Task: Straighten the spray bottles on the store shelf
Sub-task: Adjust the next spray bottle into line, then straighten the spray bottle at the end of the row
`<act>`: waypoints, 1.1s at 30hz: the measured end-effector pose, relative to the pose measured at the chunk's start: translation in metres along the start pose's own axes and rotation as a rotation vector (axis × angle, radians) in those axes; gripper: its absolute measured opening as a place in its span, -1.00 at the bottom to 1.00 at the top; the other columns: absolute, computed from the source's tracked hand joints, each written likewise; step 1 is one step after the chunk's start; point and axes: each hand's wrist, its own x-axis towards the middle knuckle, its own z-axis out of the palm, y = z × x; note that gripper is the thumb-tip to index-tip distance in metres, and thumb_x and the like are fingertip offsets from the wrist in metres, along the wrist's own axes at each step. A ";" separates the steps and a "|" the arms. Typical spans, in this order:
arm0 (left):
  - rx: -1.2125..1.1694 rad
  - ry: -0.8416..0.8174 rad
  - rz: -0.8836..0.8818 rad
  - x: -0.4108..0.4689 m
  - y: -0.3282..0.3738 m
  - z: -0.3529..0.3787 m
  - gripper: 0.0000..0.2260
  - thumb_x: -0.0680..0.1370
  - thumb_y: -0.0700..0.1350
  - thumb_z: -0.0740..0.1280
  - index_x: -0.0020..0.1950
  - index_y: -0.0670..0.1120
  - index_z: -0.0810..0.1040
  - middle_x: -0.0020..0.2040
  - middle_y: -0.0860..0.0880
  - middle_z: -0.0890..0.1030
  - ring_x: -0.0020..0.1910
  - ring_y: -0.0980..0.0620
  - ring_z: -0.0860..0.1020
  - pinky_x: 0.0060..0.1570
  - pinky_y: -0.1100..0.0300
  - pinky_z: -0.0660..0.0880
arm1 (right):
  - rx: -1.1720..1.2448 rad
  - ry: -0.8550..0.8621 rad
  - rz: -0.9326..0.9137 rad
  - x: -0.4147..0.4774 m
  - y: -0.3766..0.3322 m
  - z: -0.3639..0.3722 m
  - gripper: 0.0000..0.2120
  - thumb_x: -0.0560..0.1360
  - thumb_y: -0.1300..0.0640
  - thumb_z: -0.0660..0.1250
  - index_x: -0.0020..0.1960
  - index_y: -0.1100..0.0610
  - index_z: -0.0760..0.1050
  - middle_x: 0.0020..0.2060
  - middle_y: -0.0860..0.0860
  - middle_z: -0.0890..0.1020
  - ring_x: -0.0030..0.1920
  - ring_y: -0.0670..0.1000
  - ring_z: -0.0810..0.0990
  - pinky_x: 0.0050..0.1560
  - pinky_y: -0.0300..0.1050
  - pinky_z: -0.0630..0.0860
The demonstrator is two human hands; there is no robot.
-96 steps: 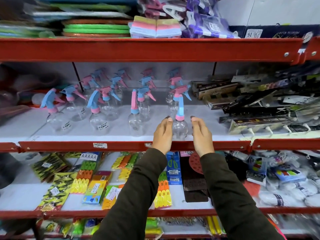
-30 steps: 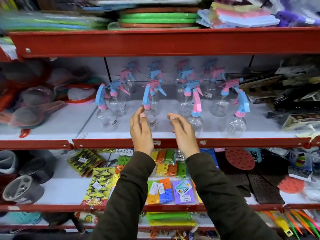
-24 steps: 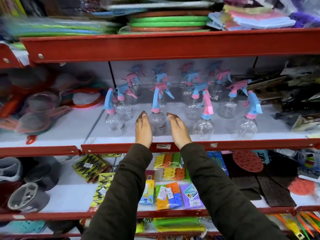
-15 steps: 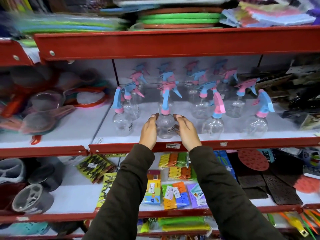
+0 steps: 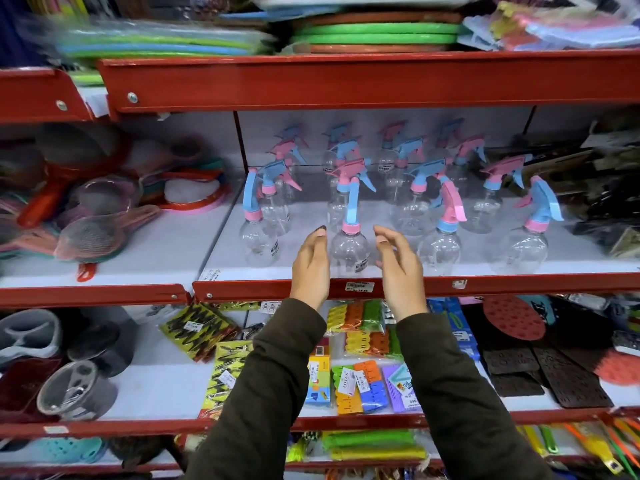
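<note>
- Left bay of the shelf (image 5: 221, 251): a blurred heap of strainers (image 5: 90, 233) with coloured handles; none of the bottles stand there.
- Front row, leftmost spray bottle (image 5: 258, 237): clear body, pink collar, blue trigger head, upright near the shelf's front edge, left of your hands and apart from them.
- Your left hand (image 5: 311, 268): raised over the red front lip (image 5: 485, 285) of the shelf, fingers straight and together, palm facing right. It is just beside the centre bottle's left flank; contact cannot be told, no grip visible.
- Centre spray bottle (image 5: 348, 251): between your two hands, upright at the shelf's front edge, pink collar, tall blue head, white barcode label low on its right side, directly above the price tag (image 5: 360, 286) on the lip.
- Your right hand (image 5: 398, 268): open, fingers loosely curled, palm facing left. A visible gap separates it from the centre bottle. The hands are apart, holding nothing.
- Next spray bottle to the right (image 5: 440, 247): blue collar, pink head, just beyond your right hand, not touched.
- Far-right front spray bottle (image 5: 523, 247): pink collar, blue head, well apart from both hands.
- Rear rows (image 5: 412, 188): more bottles with mixed pink and blue heads, toward the shelf's back edge.
</note>
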 end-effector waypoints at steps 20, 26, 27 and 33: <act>0.022 0.258 -0.063 0.035 0.019 -0.100 -0.44 0.59 0.21 0.03 0.50 -0.05 0.31 0.52 -0.11 0.32 0.51 -0.07 0.29 0.53 0.06 0.12 | 0.104 -0.287 0.235 0.010 -0.021 0.141 -0.75 0.64 -0.03 0.17 0.25 -0.04 0.51 0.25 -0.08 0.53 0.33 -0.02 0.47 0.52 0.11 0.36; -0.034 0.109 -0.133 0.039 0.026 -0.120 -0.50 0.64 0.15 -0.01 0.41 -0.10 0.45 0.22 -0.06 0.59 0.15 0.02 0.57 0.24 0.13 0.45 | 0.121 -0.300 0.259 0.016 -0.006 0.160 -0.48 0.34 -0.32 0.20 0.18 -0.11 0.58 0.31 0.05 0.63 0.35 0.08 0.56 0.47 0.16 0.43; -0.032 0.091 -0.130 0.035 0.028 -0.122 -0.53 0.66 0.10 -0.03 0.40 -0.12 0.44 0.16 -0.03 0.58 0.08 0.08 0.56 0.12 0.22 0.46 | 0.126 -0.295 0.269 0.012 -0.010 0.158 -0.52 0.34 -0.33 0.22 0.14 -0.13 0.58 0.30 0.04 0.64 0.34 0.08 0.57 0.46 0.16 0.44; -0.059 0.049 -0.116 0.014 0.034 -0.130 -0.52 0.68 0.06 -0.12 0.41 -0.13 0.40 0.13 0.02 0.46 -0.01 0.11 0.47 0.12 0.28 0.35 | 0.115 -0.295 0.237 -0.012 -0.015 0.155 -0.61 0.37 -0.32 0.22 0.07 -0.18 0.58 0.26 0.02 0.65 0.32 0.05 0.58 0.47 0.15 0.43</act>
